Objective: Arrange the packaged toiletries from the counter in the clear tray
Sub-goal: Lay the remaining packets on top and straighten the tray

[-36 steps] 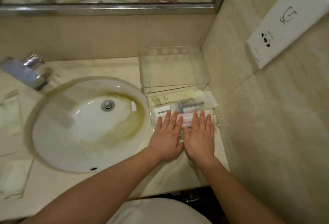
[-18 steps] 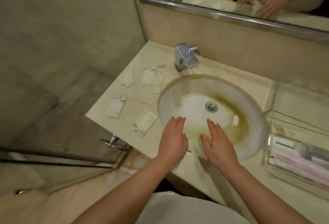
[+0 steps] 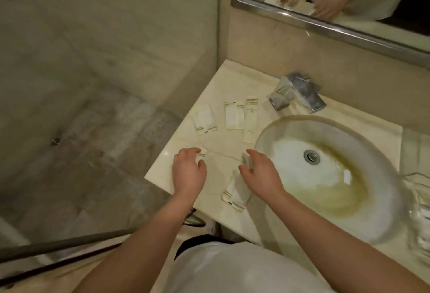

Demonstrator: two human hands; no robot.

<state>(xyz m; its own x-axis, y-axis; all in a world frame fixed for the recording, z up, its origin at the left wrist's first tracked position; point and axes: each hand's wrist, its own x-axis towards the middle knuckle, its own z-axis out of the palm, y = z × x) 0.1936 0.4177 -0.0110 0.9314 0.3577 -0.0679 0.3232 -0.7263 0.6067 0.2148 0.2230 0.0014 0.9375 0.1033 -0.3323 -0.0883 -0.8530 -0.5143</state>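
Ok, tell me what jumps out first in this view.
The yellow-brown stain running down the sink basin right of centre catches the eye first. Next, both hands reach onto the counter left of the sink: the left hand over a small packet near the front edge, the right hand over another packet. More flat packets lie farther back near the faucet.

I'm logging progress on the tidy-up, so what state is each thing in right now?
Left hand: curled over a small packet at the counter's left edge.
Right hand: open, fingers spread above a sachet.
Three flat sachets: lying on the counter, untouched.
Faucet: no water running.
Sink: drain open, basin stained yellow.
Clear tray: mostly out of view.
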